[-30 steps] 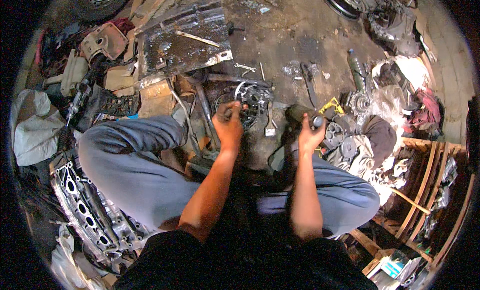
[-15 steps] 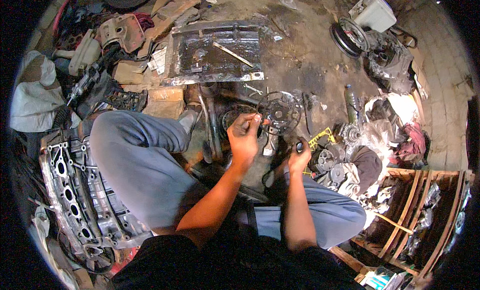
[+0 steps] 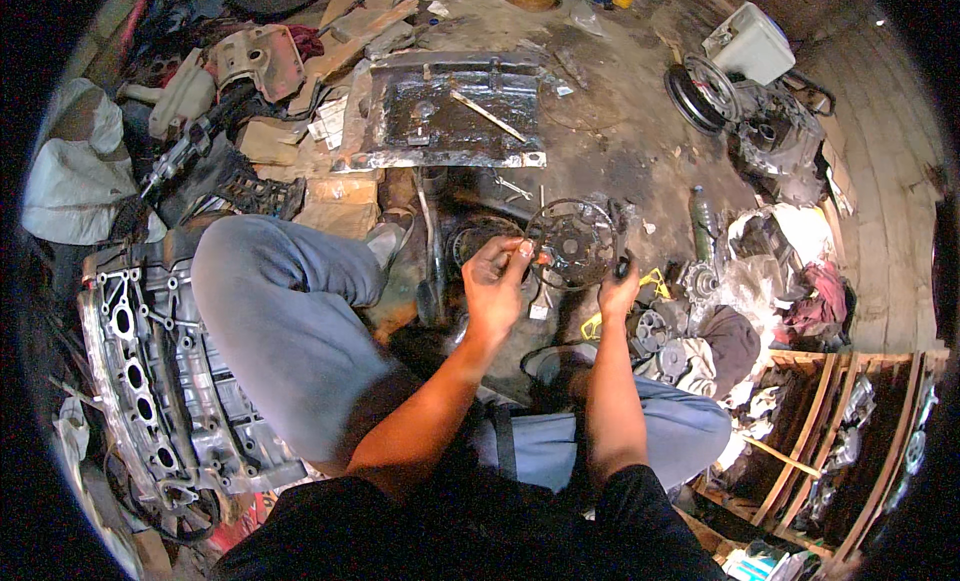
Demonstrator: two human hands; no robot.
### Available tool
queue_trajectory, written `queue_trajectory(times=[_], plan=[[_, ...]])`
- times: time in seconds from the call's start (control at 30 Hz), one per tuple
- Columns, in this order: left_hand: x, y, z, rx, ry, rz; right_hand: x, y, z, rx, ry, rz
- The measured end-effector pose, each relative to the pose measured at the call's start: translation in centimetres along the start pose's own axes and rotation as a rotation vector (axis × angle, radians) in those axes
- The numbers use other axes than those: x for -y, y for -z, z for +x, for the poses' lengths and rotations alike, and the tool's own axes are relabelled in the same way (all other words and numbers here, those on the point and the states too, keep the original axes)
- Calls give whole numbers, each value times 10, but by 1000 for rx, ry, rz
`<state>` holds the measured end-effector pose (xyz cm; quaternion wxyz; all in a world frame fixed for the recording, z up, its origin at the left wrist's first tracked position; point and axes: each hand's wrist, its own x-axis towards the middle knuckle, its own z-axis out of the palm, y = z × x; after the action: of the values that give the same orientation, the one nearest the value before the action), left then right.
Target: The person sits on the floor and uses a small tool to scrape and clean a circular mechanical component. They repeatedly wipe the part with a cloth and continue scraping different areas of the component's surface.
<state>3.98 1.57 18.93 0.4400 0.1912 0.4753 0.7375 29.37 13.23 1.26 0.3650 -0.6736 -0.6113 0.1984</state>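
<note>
In front of me is a dark round metal plate (image 3: 573,245) with a thin outer rim and a holed centre. My left hand (image 3: 495,276) is closed in a pinch at its left edge, thumb against the fingers. A small orange-red spot shows beside those fingertips; what it belongs to is unclear. At the plate's lower right edge, my right hand (image 3: 617,293) is closed round a small dark piece (image 3: 622,268) with a rounded end, mostly hidden by the fingers. Whether this piece touches the plate I cannot tell. Beyond the plate lies a spanner (image 3: 514,188).
An engine cylinder head (image 3: 150,381) lies at my left. Ahead is a black oily metal panel (image 3: 400,111) with a strip on it. On the right are a bottle (image 3: 702,216), metal parts (image 3: 655,331), rags (image 3: 735,336) and a wooden rack (image 3: 800,421). A wheel rim (image 3: 705,91) stands further back.
My right hand has moved up and right, coming to the plate's edge. The left hand keeps its pinch. The whole view has shifted slightly.
</note>
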Motion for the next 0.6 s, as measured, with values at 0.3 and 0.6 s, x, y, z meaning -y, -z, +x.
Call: queue_trajectory(times=[0.3,0.6], plan=[[3,-1,-3,-33,-10,45,26,9,-12,-26,-87,54],[12,-4,-4,-19,30,81,23,7,-10,-112,-36,47]])
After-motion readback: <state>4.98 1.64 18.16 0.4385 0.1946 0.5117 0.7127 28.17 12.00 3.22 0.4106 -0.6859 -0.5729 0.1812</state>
